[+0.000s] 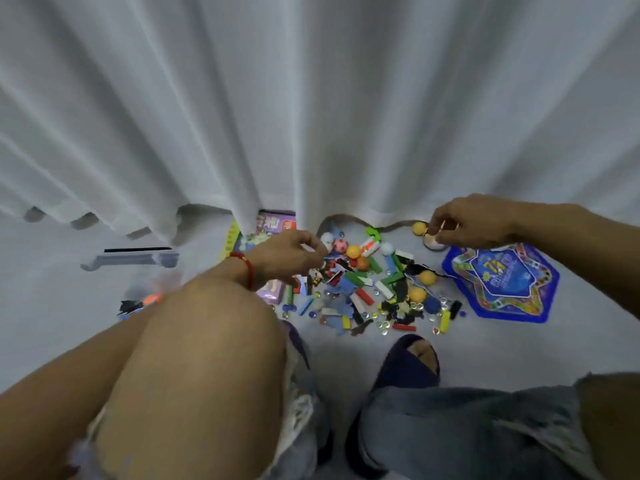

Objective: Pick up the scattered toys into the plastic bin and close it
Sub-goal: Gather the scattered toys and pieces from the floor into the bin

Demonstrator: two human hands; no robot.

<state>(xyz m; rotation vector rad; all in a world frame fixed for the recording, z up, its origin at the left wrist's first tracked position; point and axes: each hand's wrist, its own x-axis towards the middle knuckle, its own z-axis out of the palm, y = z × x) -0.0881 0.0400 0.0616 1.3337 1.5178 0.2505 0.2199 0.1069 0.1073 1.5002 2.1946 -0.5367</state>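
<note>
Left hand (294, 252): fingers curled over the toy pile (367, 292); grip unclear.
Right hand (467, 223): pinching something small, blurred.

A heap of small toys (367, 292) lies on the floor (485, 344) at the centre of the frame, just before the hem of a curtain (311, 98) that fills the upper half. A star-shaped game board (502, 282) lies right of the heap, touching its edge. Boxes (273, 225) sit at the heap's left, partly under the curtain. The left hand (294, 254) hovers over the heap's left side; the right hand (474, 220) is above the board's upper edge. A slippered foot (412, 358) rests below the heap.
</note>
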